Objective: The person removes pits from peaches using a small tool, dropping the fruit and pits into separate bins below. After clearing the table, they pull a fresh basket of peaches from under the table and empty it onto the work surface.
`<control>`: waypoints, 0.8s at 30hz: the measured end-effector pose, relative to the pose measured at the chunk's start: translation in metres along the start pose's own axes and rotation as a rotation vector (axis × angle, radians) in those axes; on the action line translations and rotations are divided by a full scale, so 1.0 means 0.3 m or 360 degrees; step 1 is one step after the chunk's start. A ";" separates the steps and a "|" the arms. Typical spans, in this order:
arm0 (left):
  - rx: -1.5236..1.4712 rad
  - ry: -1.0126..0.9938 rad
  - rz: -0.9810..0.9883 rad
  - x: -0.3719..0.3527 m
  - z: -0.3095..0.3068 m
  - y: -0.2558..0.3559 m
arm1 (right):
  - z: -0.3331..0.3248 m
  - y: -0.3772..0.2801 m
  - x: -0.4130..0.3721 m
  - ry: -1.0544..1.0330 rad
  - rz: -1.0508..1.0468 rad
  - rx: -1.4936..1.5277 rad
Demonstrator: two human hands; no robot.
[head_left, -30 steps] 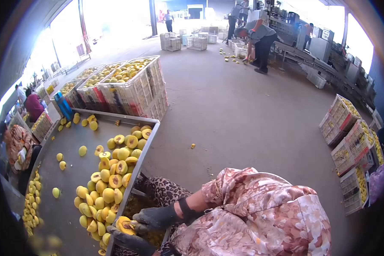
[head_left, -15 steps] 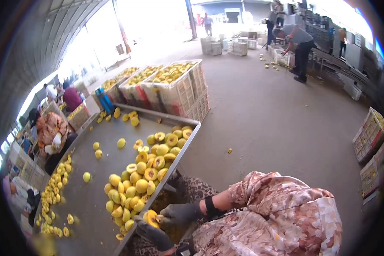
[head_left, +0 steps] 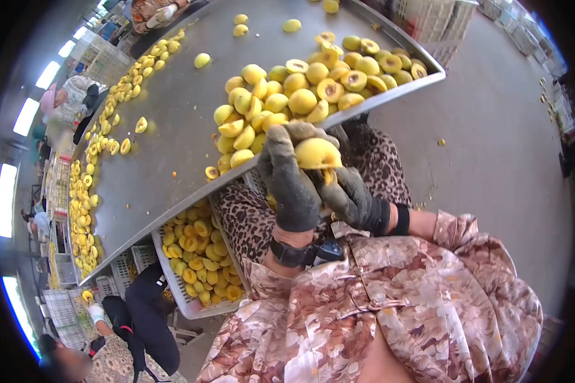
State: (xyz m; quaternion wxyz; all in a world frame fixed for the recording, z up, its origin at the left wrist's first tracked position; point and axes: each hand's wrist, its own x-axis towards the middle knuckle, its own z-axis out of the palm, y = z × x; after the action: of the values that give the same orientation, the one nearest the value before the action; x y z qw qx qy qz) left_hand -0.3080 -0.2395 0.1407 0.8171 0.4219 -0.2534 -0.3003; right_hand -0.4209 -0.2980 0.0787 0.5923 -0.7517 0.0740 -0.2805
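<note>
A yellow peach half point(head_left: 316, 153) sits in the grip of my left hand point(head_left: 291, 182), which wears a dark grey glove. My right hand point(head_left: 359, 199), gloved the same way, is closed just below the fruit, close to its cut side. A strip of orange flesh point(head_left: 328, 176) hangs between the fruit and the right fingers; whether a tool is in them is hidden. Both hands are over my lap, at the edge of a metal table point(head_left: 172, 121). Just beyond them lies a heap of peach halves point(head_left: 302, 102), some with brown centres showing.
More peach pieces point(head_left: 83, 210) line the table's far left side. Below the table, a white crate point(head_left: 201, 309) holds peach halves. Several co-workers sit along the left, one with a white-gloved hand point(head_left: 96, 313). Stacked crates point(head_left: 428, 25) stand beyond the table's far corner.
My view has tilted down and turned left, bringing the crate under the table into sight. My hands, with the peach half, are now raised near the table edge.
</note>
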 end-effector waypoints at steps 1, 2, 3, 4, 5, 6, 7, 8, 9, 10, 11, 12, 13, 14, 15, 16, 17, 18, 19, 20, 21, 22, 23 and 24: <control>0.0044 -0.0040 0.0016 0.011 -0.016 -0.011 | -0.014 0.010 -0.007 -0.0107 0.0163 0.0103; 0.0070 -0.0073 0.0102 0.022 -0.012 -0.010 | -0.005 -0.017 0.009 -0.0087 0.0177 0.0258; 0.0102 -0.0105 0.0161 0.029 -0.006 -0.001 | -0.007 -0.044 0.029 -0.0055 0.0194 0.0351; 0.0039 -0.0142 0.0178 0.039 -0.005 0.004 | -0.011 -0.064 0.046 -0.0022 0.0210 0.0445; 0.0084 -0.0140 0.0284 0.045 0.000 0.002 | -0.010 -0.083 0.056 0.0016 0.0229 0.0473; 0.0135 -0.0140 0.0364 0.037 0.020 0.018 | -0.008 -0.073 0.047 0.0014 0.0179 0.0405; 0.0186 -0.0152 0.0440 0.031 0.039 0.030 | -0.008 -0.063 0.040 0.0013 0.0130 0.0336; 0.0238 -0.0200 0.0565 0.018 0.039 0.045 | -0.019 -0.005 0.042 -0.0038 -0.0006 0.0155; 0.0510 -0.0270 0.0750 0.014 0.037 0.067 | -0.022 0.013 0.047 -0.0093 -0.0138 -0.0026; 0.0782 -0.0343 0.0934 0.012 0.031 0.091 | -0.012 0.009 0.031 -0.0095 -0.0081 0.0087; 0.1049 -0.0413 0.1114 0.002 0.025 0.102 | 0.000 0.025 0.016 -0.0115 -0.0206 0.0128; 0.1082 -0.0379 0.1086 -0.014 0.018 0.104 | 0.013 0.017 0.021 -0.0140 -0.0330 0.0170; 0.0929 -0.0301 0.0936 -0.028 0.012 0.098 | 0.008 -0.003 0.012 -0.0229 -0.0173 0.0308; 0.0771 -0.0219 0.0785 -0.041 0.004 0.082 | 0.004 -0.027 0.006 -0.0304 -0.0008 0.0439; 0.0613 -0.0132 0.0638 -0.052 -0.003 0.064 | 0.009 0.003 0.000 -0.0281 -0.0211 0.0267; 0.0550 -0.0127 0.0557 -0.049 -0.020 0.048 | 0.014 0.023 -0.001 -0.0235 -0.0410 0.0095; 0.0484 -0.0113 0.0436 -0.046 -0.035 0.040 | 0.025 0.035 -0.005 -0.0265 -0.0229 0.0271; 0.0418 -0.0087 0.0322 -0.040 -0.048 0.033 | 0.037 0.030 -0.002 -0.0302 0.0196 0.0533; 0.0354 -0.0055 0.0213 -0.041 -0.056 0.031 | 0.043 0.033 0.006 -0.0337 0.0262 0.0775; 0.0170 0.0056 0.0136 -0.049 -0.051 0.036 | 0.015 0.026 0.015 -0.0515 0.0520 0.0797; 0.0291 0.0051 0.0214 -0.050 -0.056 0.024 | -0.005 0.018 0.019 -0.0592 0.0580 0.0752; 0.0417 0.0058 0.0296 -0.054 -0.068 0.005 | -0.023 0.010 0.022 -0.0670 0.0636 0.0704; 0.0555 0.0076 0.0389 -0.055 -0.078 0.000 | -0.021 0.010 0.032 -0.0660 0.0493 0.0612; 0.0441 0.0102 0.0294 -0.062 -0.062 0.017 | -0.016 0.010 0.045 -0.0652 0.0344 0.0532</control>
State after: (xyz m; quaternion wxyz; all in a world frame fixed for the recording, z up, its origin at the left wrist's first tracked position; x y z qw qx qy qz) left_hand -0.3070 -0.2141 0.1324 0.7828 0.5148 -0.3039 -0.1726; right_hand -0.4115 -0.3089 0.0809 0.7371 -0.6724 -0.0147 -0.0663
